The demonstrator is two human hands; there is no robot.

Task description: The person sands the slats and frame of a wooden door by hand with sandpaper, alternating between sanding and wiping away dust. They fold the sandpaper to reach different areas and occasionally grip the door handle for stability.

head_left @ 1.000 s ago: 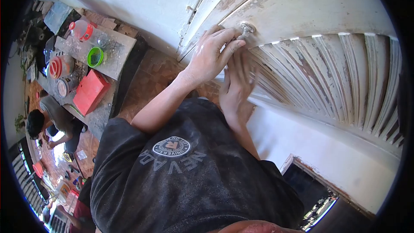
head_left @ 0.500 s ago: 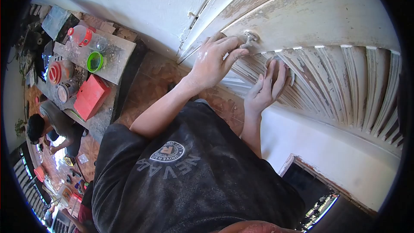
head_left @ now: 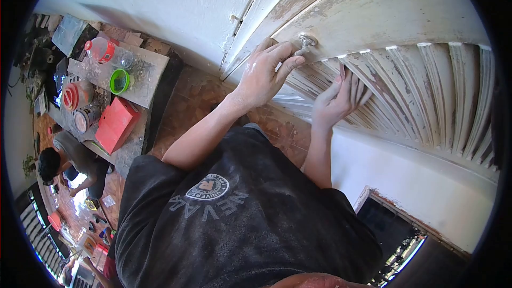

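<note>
Flaking cream paint, worn through to grey-brown wood, covers the door (head_left: 416,16) that fills the view from 12 to 3 o'clock. Its louvred slats (head_left: 426,90) fan out in narrow ridged strips. A small metal knob (head_left: 305,41) juts from the flat rail at 12 o'clock. The left hand (head_left: 264,74) is half curled, fingertips touching the knob's stem; whether it grips cannot be told. Just beside it, at 1 o'clock, the right hand (head_left: 336,101) lies open and flat on the slats, and anything under the palm is hidden. At 10 o'clock a dusty workbench (head_left: 144,69) bears a red box (head_left: 116,124), a green cup (head_left: 119,81) and a clear bottle (head_left: 104,49). Another person (head_left: 64,160) crouches at 8 o'clock.
</note>
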